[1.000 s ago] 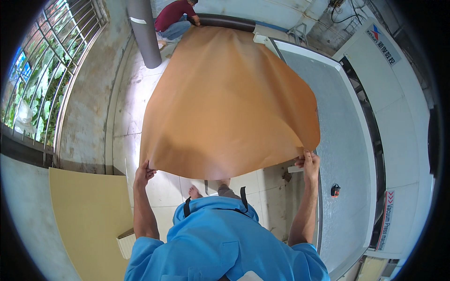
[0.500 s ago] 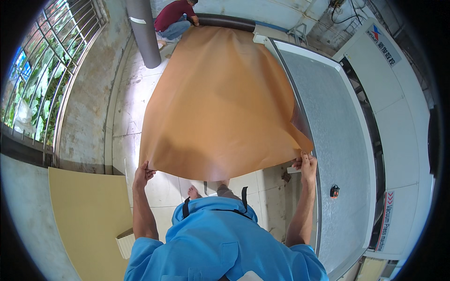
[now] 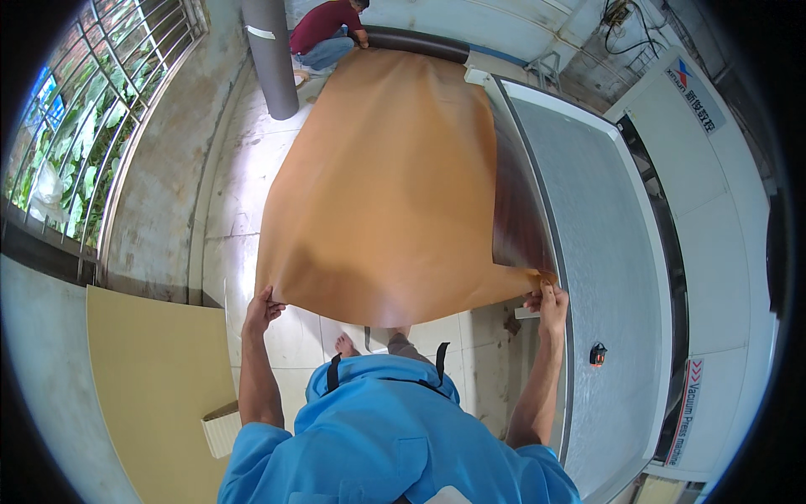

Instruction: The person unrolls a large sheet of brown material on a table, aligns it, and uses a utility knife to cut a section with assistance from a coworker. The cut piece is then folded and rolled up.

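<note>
A wide sheet of smooth orange-brown material (image 3: 378, 185) stretches from my hands to a dark roll (image 3: 411, 40) at the far end. My left hand (image 3: 264, 309) is closed on the sheet's near left corner. With fingers pinched, my right hand (image 3: 547, 304) grips the near right corner, which is drawn out into a narrow folded strip. Between my hands the near edge sags in a curve. Along the right, the sheet is folded inward and a dark glossy surface (image 3: 522, 214) shows beside it. At the far end a person (image 3: 323, 38) in a dark red shirt crouches, a hand at the roll.
To my right runs a long machine bed (image 3: 596, 210) with a raised rim; a small orange-and-black tool (image 3: 598, 354) lies on it. A thick grey roll (image 3: 270, 63) stands upright at the far left. A beige board (image 3: 159, 378) is at the near left, below a barred window (image 3: 92, 126).
The sheet's right edge has pulled inward to the left, baring more of the dark surface. Its right corner has stretched into a narrower strip. Both my hands keep their hold.
</note>
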`<state>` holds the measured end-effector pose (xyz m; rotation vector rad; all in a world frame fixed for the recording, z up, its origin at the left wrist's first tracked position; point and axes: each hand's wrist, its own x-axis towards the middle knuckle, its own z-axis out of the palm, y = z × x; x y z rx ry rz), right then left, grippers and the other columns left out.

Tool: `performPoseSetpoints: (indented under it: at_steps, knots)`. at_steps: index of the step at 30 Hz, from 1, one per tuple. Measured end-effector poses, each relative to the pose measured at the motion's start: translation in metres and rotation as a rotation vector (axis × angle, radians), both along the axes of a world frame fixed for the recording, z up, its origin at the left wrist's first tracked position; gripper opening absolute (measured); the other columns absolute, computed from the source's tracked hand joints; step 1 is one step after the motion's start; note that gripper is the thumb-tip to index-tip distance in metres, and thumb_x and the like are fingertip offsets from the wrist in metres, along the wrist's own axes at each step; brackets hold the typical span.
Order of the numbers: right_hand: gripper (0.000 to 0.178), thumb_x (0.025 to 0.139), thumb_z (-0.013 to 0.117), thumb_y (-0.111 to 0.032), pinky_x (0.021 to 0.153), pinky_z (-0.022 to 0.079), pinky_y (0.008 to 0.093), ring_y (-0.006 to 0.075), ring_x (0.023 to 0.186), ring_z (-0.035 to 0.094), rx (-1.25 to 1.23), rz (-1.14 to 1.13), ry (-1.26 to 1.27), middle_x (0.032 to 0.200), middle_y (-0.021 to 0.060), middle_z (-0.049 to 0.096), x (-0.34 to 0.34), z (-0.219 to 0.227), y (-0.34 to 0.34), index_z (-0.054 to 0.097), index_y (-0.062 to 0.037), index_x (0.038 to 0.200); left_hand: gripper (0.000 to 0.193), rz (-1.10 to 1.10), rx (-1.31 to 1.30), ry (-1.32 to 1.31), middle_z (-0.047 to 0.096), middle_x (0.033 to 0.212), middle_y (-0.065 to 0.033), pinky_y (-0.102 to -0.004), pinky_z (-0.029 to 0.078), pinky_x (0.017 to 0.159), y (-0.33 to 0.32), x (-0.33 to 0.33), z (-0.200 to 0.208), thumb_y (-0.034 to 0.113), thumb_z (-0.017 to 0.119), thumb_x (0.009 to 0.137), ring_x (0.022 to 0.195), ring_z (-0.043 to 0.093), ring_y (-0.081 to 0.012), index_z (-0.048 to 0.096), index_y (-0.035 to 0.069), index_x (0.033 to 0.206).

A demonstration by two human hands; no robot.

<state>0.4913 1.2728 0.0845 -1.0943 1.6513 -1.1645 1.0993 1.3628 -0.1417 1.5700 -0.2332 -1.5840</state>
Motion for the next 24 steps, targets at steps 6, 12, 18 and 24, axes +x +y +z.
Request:
performPoseSetpoints:
  at_steps: [6,12,18,24]
  knots:
    - [0.032,0.096,0.049,-0.025,0.043,0.041,0.0232,0.0125,0.046,0.056,-0.019,0.026,0.003,0.065,0.0104,0.064,0.000,0.003,-0.001,0.055,-0.0028,0.074,0.035,0.000,-0.011,-0.001,0.068,0.076,-0.0041,-0.0260,0.045,0.060,0.000,-0.003,0.000,0.041,0.040,0.098,0.066,0.063,-0.0110,0.061,0.013,0.096]
    - [0.033,0.096,0.049,-0.027,0.043,0.040,0.0231,0.0123,0.047,0.056,-0.023,0.032,0.018,0.065,0.0103,0.064,0.001,0.002,0.000,0.054,-0.0039,0.074,0.036,0.014,-0.001,-0.021,0.068,0.075,-0.0037,-0.0259,0.045,0.061,0.001,-0.006,0.002,0.041,0.040,0.098,0.066,0.063,-0.0109,0.061,0.012,0.096]
    - [0.033,0.096,0.050,-0.029,0.044,0.041,0.0234,0.0124,0.047,0.056,-0.035,0.045,0.028,0.066,0.0105,0.064,-0.001,-0.004,0.000,0.055,-0.0032,0.075,0.036,-0.007,0.005,-0.032,0.068,0.075,-0.0025,-0.0263,0.045,0.062,0.001,-0.011,0.006,0.041,0.040,0.098,0.067,0.063,-0.0111,0.061,0.012,0.096]
    - [0.033,0.096,0.051,-0.030,0.044,0.041,0.0232,0.0126,0.048,0.057,-0.025,0.046,0.029,0.066,0.0101,0.064,-0.004,-0.007,0.000,0.056,-0.0035,0.076,0.035,0.002,0.002,-0.020,0.067,0.075,-0.0015,-0.0263,0.044,0.064,0.003,-0.014,0.003,0.041,0.040,0.098,0.068,0.063,-0.0110,0.061,0.013,0.096]
